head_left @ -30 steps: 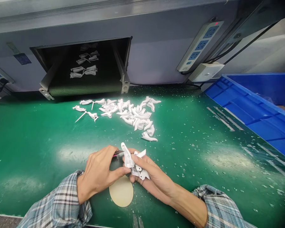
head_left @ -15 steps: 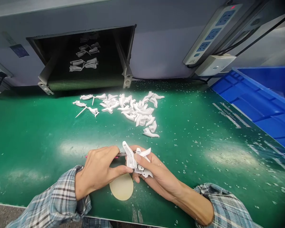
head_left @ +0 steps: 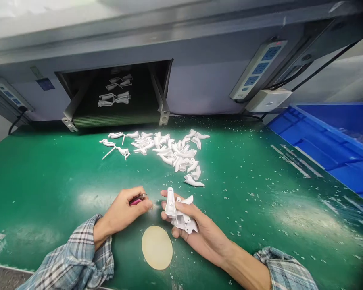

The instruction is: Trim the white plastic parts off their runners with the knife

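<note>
Shifted away from the parts, my left hand [head_left: 121, 213] pinches a pink cutter [head_left: 136, 201]; my right hand [head_left: 199, 233] grips white plastic parts [head_left: 181, 213].

Left hand [head_left: 121, 211] has withdrawn from the work: earlier its fingers and thumb pressed against the white moulded plastic parts [head_left: 181, 215]; now it sits apart from them, just beside the right hand, with the pink-handled cutter [head_left: 136, 200] drawn back into its fingers. Right hand [head_left: 196, 229] has opened slightly and retains the parts. The tallest part [head_left: 171, 203], previously leaning, now stands nearly upright in that hand. The tan round disc [head_left: 156, 247] now shows a clear gap below both hands. The camera view has tilted upward, placing the conveyor belt [head_left: 115, 120] lower in frame
</note>
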Action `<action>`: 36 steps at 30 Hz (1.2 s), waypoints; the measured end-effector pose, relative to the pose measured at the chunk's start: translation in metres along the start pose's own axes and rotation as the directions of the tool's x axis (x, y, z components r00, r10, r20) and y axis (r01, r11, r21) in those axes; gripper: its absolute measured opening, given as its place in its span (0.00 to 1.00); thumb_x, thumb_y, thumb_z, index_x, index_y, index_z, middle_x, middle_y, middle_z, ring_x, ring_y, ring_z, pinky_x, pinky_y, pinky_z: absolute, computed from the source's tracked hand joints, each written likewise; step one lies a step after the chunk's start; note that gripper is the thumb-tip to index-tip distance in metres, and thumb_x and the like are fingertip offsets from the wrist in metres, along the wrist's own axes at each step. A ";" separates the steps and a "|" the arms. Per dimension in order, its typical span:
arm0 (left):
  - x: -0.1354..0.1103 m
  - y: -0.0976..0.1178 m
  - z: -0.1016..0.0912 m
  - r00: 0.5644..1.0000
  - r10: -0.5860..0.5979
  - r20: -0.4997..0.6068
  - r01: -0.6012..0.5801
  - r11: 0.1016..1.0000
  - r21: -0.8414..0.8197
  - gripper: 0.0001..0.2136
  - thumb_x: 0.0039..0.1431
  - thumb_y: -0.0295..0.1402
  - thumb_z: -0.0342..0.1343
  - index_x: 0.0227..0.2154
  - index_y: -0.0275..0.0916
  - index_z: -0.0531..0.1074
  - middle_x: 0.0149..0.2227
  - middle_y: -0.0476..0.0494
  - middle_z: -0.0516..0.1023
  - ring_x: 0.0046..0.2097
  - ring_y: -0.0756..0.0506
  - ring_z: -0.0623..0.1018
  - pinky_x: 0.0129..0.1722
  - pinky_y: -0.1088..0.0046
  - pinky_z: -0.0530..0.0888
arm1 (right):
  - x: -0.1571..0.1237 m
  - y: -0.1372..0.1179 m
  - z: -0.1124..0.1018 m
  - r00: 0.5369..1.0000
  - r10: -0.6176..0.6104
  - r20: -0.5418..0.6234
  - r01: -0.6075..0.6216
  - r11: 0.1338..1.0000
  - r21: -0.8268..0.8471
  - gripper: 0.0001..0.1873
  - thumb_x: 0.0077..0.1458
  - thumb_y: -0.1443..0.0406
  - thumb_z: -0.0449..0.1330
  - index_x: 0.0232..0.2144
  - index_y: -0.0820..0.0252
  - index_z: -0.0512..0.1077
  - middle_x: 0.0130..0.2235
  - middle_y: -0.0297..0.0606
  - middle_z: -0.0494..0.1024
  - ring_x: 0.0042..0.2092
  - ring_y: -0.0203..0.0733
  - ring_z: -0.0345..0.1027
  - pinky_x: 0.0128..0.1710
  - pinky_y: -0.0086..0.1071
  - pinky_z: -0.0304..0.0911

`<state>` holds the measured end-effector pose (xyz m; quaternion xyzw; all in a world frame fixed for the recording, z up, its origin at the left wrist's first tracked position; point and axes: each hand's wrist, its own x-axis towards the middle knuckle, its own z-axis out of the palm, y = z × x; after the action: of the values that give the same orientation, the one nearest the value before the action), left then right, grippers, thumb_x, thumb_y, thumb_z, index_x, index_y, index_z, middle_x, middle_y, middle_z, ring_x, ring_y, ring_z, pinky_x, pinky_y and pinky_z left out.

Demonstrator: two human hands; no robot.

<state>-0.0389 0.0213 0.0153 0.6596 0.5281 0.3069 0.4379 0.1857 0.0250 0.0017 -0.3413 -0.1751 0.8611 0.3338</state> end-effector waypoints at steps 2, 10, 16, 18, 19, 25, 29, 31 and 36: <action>0.008 -0.004 -0.006 0.995 0.002 -0.097 0.016 0.984 0.180 0.15 0.66 0.44 0.52 0.30 0.39 0.69 0.26 0.53 0.69 0.29 0.50 0.67 0.29 0.76 0.65 | -0.001 -0.002 0.001 0.999 0.022 0.034 -0.024 0.998 0.054 0.21 0.55 0.62 0.69 0.51 0.58 0.76 0.45 0.44 0.81 0.46 0.49 0.78 0.30 0.31 0.75; 0.098 -0.018 -0.042 0.987 0.129 -0.099 -0.013 0.669 0.743 0.17 0.69 0.32 0.51 0.59 0.47 0.67 0.51 0.41 0.77 0.45 0.42 0.80 0.41 0.70 0.71 | 0.001 0.001 0.002 0.998 -0.033 0.052 0.031 0.999 0.041 0.13 0.55 0.57 0.70 0.35 0.58 0.74 0.36 0.37 0.77 0.45 0.45 0.75 0.39 0.36 0.77; 0.120 -0.013 -0.040 0.981 0.188 -0.042 -0.091 0.646 0.758 0.08 0.69 0.29 0.51 0.44 0.39 0.74 0.46 0.40 0.77 0.42 0.43 0.80 0.42 0.70 0.72 | 0.007 -0.004 -0.005 0.987 -0.163 0.010 0.161 0.965 -0.206 0.17 0.54 0.53 0.70 0.38 0.56 0.74 0.29 0.32 0.70 0.35 0.39 0.68 0.25 0.27 0.71; 0.099 -0.008 -0.029 0.972 0.232 -0.048 -0.127 0.680 0.722 0.07 0.68 0.28 0.52 0.46 0.41 0.73 0.47 0.43 0.78 0.44 0.44 0.79 0.43 0.70 0.73 | 0.008 -0.009 -0.006 0.968 -0.251 -0.001 0.236 0.912 -0.335 0.21 0.54 0.51 0.70 0.44 0.57 0.75 0.32 0.36 0.74 0.36 0.40 0.69 0.24 0.27 0.69; 0.085 -0.004 -0.023 0.966 0.253 -0.055 -0.144 0.702 0.697 0.07 0.69 0.29 0.52 0.46 0.41 0.72 0.46 0.44 0.79 0.45 0.45 0.79 0.44 0.71 0.73 | 0.009 -0.011 -0.007 0.953 -0.302 -0.003 0.275 0.872 -0.405 0.23 0.53 0.51 0.70 0.46 0.57 0.75 0.35 0.37 0.76 0.35 0.39 0.69 0.24 0.27 0.69; 0.010 0.011 0.026 0.912 0.355 -0.206 -0.280 0.905 0.321 0.03 0.67 0.30 0.55 0.38 0.40 0.72 0.35 0.48 0.79 0.33 0.50 0.77 0.33 0.77 0.72 | 0.010 -0.010 -0.005 0.928 -0.363 0.083 0.324 0.678 -0.659 0.23 0.54 0.54 0.69 0.50 0.54 0.74 0.38 0.34 0.78 0.22 0.28 0.59 0.21 0.26 0.61; -0.006 0.012 0.039 0.879 0.422 -0.222 -0.376 0.900 0.222 0.03 0.66 0.28 0.56 0.40 0.41 0.72 0.34 0.49 0.78 0.32 0.51 0.76 0.33 0.77 0.71 | 0.008 -0.004 -0.004 0.892 -0.411 0.190 0.416 0.579 -0.701 0.12 0.57 0.56 0.67 0.39 0.56 0.76 0.29 0.30 0.73 0.26 0.33 0.61 0.24 0.27 0.59; -0.009 0.011 0.037 0.878 0.438 -0.196 -0.385 0.887 0.255 0.06 0.66 0.31 0.56 0.44 0.42 0.70 0.34 0.49 0.77 0.31 0.51 0.76 0.30 0.78 0.70 | 0.006 -0.004 -0.004 0.833 -0.495 0.245 0.494 0.469 -0.732 0.09 0.59 0.58 0.65 0.37 0.56 0.77 0.32 0.32 0.76 0.31 0.36 0.65 0.31 0.29 0.62; -0.013 0.006 0.028 0.896 0.429 -0.111 -0.329 0.812 0.481 0.07 0.69 0.39 0.53 0.40 0.41 0.66 0.30 0.52 0.75 0.27 0.50 0.73 0.27 0.75 0.65 | 0.006 -0.007 -0.008 0.686 -0.614 0.391 0.643 0.260 -0.720 0.05 0.61 0.66 0.63 0.41 0.53 0.77 0.40 0.36 0.80 0.41 0.41 0.73 0.41 0.33 0.64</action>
<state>-0.0152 0.0013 0.0094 0.7981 0.4855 0.3269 0.1428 0.1914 0.0347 -0.0031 -0.3418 -0.6770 0.4756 0.4457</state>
